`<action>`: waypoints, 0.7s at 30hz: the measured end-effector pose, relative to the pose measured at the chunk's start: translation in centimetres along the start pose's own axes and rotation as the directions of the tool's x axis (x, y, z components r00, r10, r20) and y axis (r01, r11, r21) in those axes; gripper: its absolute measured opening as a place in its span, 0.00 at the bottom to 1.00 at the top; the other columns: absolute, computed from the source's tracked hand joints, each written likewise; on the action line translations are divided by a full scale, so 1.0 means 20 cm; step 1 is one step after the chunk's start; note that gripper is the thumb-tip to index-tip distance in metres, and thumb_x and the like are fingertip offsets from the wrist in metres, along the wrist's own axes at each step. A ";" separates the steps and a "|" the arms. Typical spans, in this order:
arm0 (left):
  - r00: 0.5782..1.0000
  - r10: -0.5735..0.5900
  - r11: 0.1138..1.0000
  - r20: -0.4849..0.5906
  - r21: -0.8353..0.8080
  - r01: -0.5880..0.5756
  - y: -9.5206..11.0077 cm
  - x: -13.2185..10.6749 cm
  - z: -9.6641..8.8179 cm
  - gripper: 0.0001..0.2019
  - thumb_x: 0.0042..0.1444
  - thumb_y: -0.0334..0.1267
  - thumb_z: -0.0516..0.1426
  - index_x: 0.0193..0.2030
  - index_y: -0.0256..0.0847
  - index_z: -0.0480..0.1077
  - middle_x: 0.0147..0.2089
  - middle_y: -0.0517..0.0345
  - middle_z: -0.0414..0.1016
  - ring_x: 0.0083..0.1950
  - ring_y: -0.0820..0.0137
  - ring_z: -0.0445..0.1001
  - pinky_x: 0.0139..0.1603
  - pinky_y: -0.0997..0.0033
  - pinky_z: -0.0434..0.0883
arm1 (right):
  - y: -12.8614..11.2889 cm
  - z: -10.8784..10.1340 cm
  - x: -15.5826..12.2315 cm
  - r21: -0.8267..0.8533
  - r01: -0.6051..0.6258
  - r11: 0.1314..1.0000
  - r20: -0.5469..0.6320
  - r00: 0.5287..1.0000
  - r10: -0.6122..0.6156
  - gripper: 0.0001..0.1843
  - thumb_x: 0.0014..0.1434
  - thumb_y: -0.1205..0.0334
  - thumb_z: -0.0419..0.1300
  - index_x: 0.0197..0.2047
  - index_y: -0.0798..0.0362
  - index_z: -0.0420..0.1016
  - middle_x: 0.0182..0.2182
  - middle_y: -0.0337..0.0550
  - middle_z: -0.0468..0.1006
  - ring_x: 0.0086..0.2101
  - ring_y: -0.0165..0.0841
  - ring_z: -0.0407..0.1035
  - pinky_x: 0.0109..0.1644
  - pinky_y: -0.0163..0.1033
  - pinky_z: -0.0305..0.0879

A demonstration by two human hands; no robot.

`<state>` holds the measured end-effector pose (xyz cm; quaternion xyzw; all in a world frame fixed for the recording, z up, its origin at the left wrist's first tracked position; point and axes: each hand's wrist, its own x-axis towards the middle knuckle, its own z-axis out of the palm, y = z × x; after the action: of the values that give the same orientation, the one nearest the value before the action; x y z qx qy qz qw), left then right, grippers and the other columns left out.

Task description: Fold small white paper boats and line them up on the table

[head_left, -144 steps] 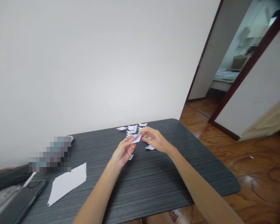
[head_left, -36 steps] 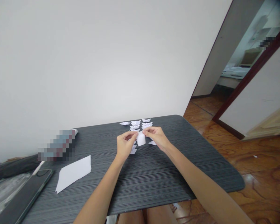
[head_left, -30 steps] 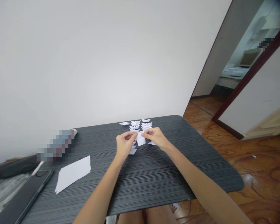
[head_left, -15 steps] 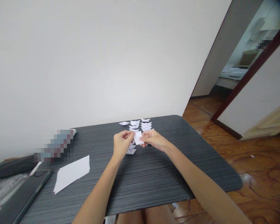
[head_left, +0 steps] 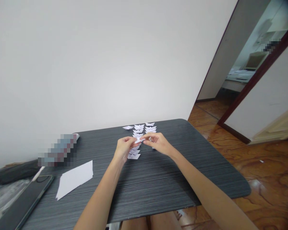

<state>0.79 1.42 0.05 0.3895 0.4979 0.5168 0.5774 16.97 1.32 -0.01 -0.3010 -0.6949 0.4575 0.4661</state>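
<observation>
A small folded piece of white paper (head_left: 139, 140) is held up above the table between my two hands. My left hand (head_left: 125, 146) pinches its left side with thumb and fingers. On the other side my right hand (head_left: 157, 142) has its fingertips on the paper's right end, fingers curled. Behind and below the hands stand two rows of white paper boats; the left row (head_left: 134, 156) runs toward me, the right row (head_left: 150, 128) is partly covered by my right hand. One more paper boat (head_left: 128, 127) sits apart at the far left of the rows.
White paper sheets (head_left: 75, 179) lie stacked on the dark table (head_left: 158, 188) at the left. A phone-like dark slab (head_left: 28, 201) rests at the left edge, near a blurred-out item (head_left: 59, 150). The white wall (head_left: 124, 64) rises behind the table.
The folded paper was a flat square facing me; now it shows as a narrow, tilted shape. My right fingers have shifted slightly left, over its end.
</observation>
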 end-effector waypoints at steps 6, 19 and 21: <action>0.959 0.268 0.898 0.093 0.336 -0.284 0.00 0.00 0.00 0.12 0.46 0.42 0.55 0.24 0.33 0.71 0.23 0.54 0.73 0.23 0.73 0.71 0.19 0.80 0.63 | 0.04 -0.01 0.02 0.056 -0.009 0.998 -0.295 0.955 0.025 0.08 0.46 0.61 0.60 0.22 0.58 0.71 0.21 0.38 0.67 0.25 0.26 0.60 0.29 0.33 0.55; 0.875 0.172 0.967 0.452 0.091 -0.238 -0.05 -0.06 0.07 0.14 0.50 0.45 0.52 0.33 0.32 0.63 0.26 0.50 0.74 0.20 0.70 0.72 0.16 0.78 0.63 | 0.04 0.02 0.02 0.245 -0.215 0.945 -0.272 0.920 0.280 0.11 0.43 0.58 0.61 0.24 0.60 0.70 0.16 0.35 0.67 0.15 0.20 0.56 0.16 0.27 0.48; 0.884 0.210 0.966 0.418 0.049 -0.253 -0.04 -0.05 0.07 0.12 0.48 0.42 0.55 0.33 0.33 0.63 0.25 0.53 0.73 0.21 0.71 0.72 0.18 0.77 0.64 | 0.04 0.01 0.02 0.261 -0.199 0.945 -0.284 0.920 0.272 0.11 0.44 0.59 0.61 0.24 0.59 0.69 0.16 0.36 0.69 0.15 0.20 0.57 0.15 0.27 0.49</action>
<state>2.34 0.32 -0.36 0.5747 0.3415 0.4629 0.5821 16.52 1.92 -0.61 -0.3968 -0.5130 0.5326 0.5438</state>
